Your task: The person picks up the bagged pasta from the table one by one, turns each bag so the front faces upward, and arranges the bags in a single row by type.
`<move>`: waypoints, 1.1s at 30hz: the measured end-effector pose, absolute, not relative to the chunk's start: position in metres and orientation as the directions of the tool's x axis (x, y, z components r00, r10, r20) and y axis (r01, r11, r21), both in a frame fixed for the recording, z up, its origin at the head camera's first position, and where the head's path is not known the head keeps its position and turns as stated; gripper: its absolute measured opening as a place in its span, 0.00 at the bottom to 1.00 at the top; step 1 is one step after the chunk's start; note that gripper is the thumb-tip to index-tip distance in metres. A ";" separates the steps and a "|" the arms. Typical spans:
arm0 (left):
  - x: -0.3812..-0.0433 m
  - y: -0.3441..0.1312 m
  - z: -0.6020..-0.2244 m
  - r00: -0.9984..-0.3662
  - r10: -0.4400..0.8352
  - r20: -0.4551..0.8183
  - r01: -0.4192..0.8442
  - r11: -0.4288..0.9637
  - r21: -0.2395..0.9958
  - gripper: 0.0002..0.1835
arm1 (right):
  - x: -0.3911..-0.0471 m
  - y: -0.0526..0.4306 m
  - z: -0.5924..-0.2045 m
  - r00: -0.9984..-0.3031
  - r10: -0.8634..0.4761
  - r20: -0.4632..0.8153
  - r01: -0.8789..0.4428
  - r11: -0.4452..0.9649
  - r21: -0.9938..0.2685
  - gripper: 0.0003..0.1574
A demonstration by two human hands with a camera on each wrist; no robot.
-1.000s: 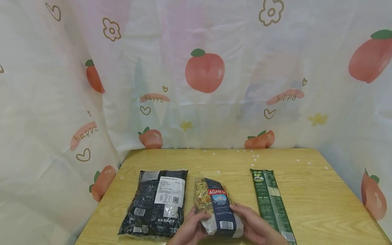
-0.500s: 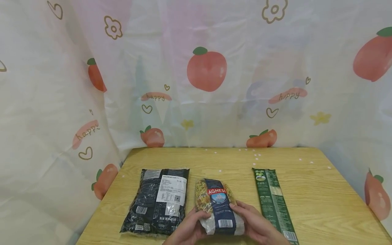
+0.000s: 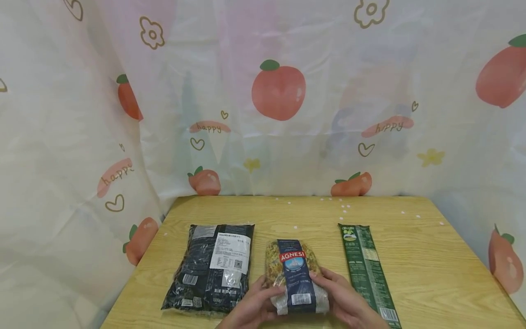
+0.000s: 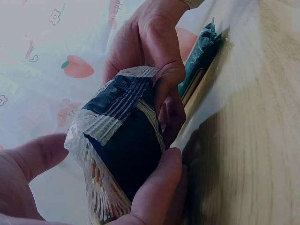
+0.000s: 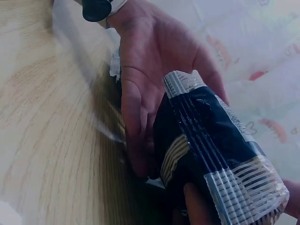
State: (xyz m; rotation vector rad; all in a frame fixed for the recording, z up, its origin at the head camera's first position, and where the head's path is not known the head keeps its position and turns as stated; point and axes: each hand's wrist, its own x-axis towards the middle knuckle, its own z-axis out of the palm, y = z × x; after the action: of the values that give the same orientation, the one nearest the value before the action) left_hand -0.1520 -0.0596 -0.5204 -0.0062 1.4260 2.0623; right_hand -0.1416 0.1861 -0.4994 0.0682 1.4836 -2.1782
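A clear bag of multicoloured short pasta [image 3: 273, 265] with a dark blue band and a red "AGNESI" label is held between both hands. My left hand [image 3: 256, 304] grips its lower left side, thumb over the front. On the opposite side my right hand [image 3: 341, 297] holds it, thumb near the blue band. Both wrist views show the striped, folded bottom end of the pasta bag [image 4: 124, 126], with fingers curled under it. The bag is raised off the table, as the left wrist view shows.
A large dark plastic package [image 3: 197, 269] with a white label lies left of the hands on the wooden table [image 3: 435, 274]. To their right is a long green packet [image 3: 365, 274]. A peach-print curtain [image 3: 279, 151] hangs behind and at both sides.
The pasta bag has turned slightly, its top end moving a little right, while both hands keep their hold. The head view has shifted slightly. Both packages on the table stay put.
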 end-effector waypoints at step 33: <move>-0.155 -0.056 -0.522 -0.870 0.403 -0.282 -0.417 -0.299 0.858 0.55 | -0.134 0.201 -0.502 -0.831 -0.482 -0.279 0.474 -0.350 -0.808 0.61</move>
State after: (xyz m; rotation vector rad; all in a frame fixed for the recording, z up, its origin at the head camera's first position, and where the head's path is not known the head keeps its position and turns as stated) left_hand -0.1551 -0.0561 -0.5219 -0.0172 1.4522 2.1890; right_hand -0.1337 0.2014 -0.5024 -0.0106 1.3077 -2.1909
